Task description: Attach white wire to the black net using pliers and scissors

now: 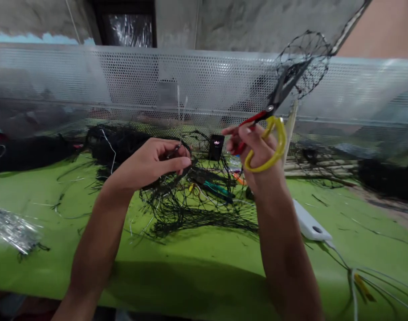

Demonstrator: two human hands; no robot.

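My left hand (pixel 164 160) is closed, thumb against fingers, on a bunch of black netting (pixel 204 218) that spreads over the table below it. In my right hand (pixel 257 142) is a pair of scissors (pixel 270 108) with one yellow and one red handle. Their dark blades point up and to the right, away from my left hand, and look slightly parted. Behind the blade tips shows a round black net (pixel 316 73); whether they touch it I cannot tell. Green-handled pliers (pixel 219 189) lie among the netting between my hands.
A perforated metal panel (pixel 130 71) stands along the back of the green table (pixel 190 267). A small black device (pixel 216 147) stands near it. On the right lie a white power bank (pixel 311 223) and its cable (pixel 352 285). Silvery strips (pixel 13 229) lie at left.
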